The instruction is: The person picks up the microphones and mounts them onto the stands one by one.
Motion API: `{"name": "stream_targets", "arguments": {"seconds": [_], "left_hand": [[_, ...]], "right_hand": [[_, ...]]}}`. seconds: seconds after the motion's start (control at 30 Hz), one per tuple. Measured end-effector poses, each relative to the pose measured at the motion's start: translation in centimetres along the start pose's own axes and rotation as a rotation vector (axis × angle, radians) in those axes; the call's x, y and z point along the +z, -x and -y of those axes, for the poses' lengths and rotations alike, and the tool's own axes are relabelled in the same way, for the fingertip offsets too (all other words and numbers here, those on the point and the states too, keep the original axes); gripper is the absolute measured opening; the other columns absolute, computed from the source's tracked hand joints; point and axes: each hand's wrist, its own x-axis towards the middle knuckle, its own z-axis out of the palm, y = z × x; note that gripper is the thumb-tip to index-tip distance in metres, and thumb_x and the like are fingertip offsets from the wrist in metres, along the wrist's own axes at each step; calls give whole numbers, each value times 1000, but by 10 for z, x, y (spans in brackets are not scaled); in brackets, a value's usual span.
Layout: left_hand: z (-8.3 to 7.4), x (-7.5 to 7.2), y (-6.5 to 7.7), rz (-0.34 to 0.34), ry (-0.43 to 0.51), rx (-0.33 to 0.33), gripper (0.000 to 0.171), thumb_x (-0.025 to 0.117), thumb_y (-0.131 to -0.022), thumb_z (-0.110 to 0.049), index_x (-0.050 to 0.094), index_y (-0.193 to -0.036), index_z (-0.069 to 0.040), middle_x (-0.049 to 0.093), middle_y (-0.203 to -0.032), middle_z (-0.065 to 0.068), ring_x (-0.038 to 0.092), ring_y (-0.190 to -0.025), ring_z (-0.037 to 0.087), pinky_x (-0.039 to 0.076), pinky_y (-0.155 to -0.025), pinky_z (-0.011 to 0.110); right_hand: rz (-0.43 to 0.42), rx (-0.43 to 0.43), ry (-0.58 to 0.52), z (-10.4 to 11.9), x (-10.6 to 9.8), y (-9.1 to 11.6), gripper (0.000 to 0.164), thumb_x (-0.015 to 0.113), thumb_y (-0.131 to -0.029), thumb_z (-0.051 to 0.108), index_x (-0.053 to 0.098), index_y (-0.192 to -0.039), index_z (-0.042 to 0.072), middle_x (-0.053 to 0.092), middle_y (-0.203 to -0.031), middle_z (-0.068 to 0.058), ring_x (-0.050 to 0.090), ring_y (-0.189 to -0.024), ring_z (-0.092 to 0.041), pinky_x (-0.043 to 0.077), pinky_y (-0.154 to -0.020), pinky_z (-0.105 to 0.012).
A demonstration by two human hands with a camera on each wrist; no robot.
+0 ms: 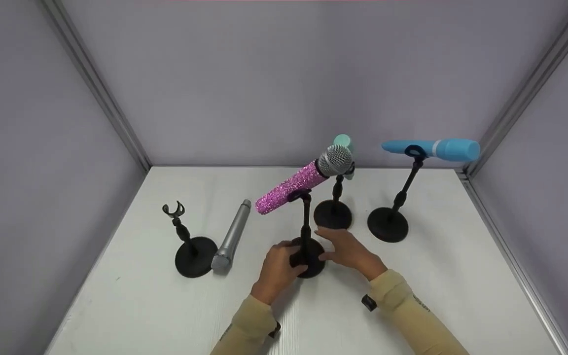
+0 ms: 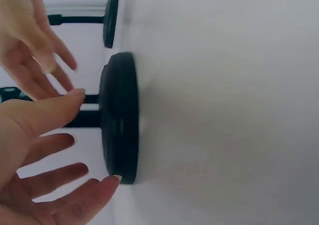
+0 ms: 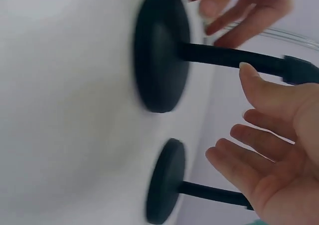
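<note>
A glittery pink microphone [image 1: 291, 189] with a silver mesh head lies tilted in the clip of a black desk stand [image 1: 316, 264], its head up and to the right. To the left of the stand's round base, my left hand [image 1: 276, 270] has its fingers spread about the base. In the left wrist view, one fingertip rests right at the rim of this base [image 2: 119, 120]. My right hand [image 1: 350, 251] is on the other side with loosely extended fingers. The right wrist view has its thumb [image 3: 254, 83] close by the stand's pole [image 3: 229, 56].
Left of the hands lies a silver microphone [image 1: 234, 231] beside a black stand [image 1: 195, 256] with a bare clip. A stand [image 1: 332, 213] behind bears a mint-green microphone [image 1: 343, 140], partly hidden. Farther right, another stand [image 1: 387, 224] holds a blue microphone [image 1: 454, 149]. Grey walls [image 1: 244, 84] enclose the white table.
</note>
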Motion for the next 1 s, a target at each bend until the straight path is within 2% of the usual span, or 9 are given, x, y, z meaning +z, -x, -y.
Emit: {"name": "stream_targets", "arguments": {"seconds": [0.1, 0.17, 0.33, 0.47, 0.7, 0.83, 1.0], "left_hand": [[-2, 6, 3, 15, -50, -9, 38, 91, -77, -14, 79, -111, -1, 76, -113, 19, 70, -109, 36, 58, -96, 47], [-4, 10, 5, 10, -76, -9, 36, 93, -75, -13, 80, -106, -1, 77, -108, 17, 71, -104, 34, 59, -92, 45], [-8, 16, 8, -30, -158, 25, 35, 96, -69, -15, 80, -98, -1, 77, -97, 15, 73, -93, 32, 60, -84, 42], [-12, 13, 7, -31, -218, 14, 33, 97, -69, -16, 80, -93, 0, 76, -94, 17, 73, -89, 32, 61, -80, 40], [-9, 7, -3, 24, -139, -43, 28, 91, -69, 1, 79, -95, 3, 75, -97, 18, 73, -94, 32, 61, -84, 41], [-2, 3, -12, 43, -103, -53, 32, 92, -64, 1, 80, -94, 2, 76, -98, 19, 73, -96, 34, 60, -88, 43], [9, 0, -24, 58, -50, -68, 39, 93, -60, 4, 81, -97, 2, 78, -101, 18, 74, -98, 34, 60, -89, 43]], "right_hand": [[46, 26, -12, -9, 13, 2, 67, 83, -86, 14, 55, -145, -3, 53, -153, -23, 50, -141, -44, 39, -117, -59], [57, 1, -21, -13, 21, 2, 67, 83, -85, 11, 56, -144, -2, 57, -150, -21, 55, -137, -41, 43, -115, -56], [-19, -103, 8, -14, 40, 1, 63, 84, -79, 2, 63, -138, -1, 71, -131, -18, 70, -115, -34, 56, -98, -49], [-89, -92, 36, -6, 44, 1, 64, 86, -77, 3, 63, -138, -1, 73, -126, -19, 71, -110, -38, 56, -96, -51], [-213, -136, 75, 3, 53, -4, 54, 90, -73, 9, 71, -122, -2, 77, -110, -20, 74, -95, -38, 59, -83, -50], [-214, -97, 44, 6, 58, -11, 46, 88, -76, 10, 70, -116, -1, 77, -104, -21, 74, -94, -38, 59, -82, -50], [-203, -24, -9, 9, 59, -20, 37, 88, -78, 13, 71, -109, 1, 77, -105, -20, 73, -97, -40, 58, -85, -53]]}}
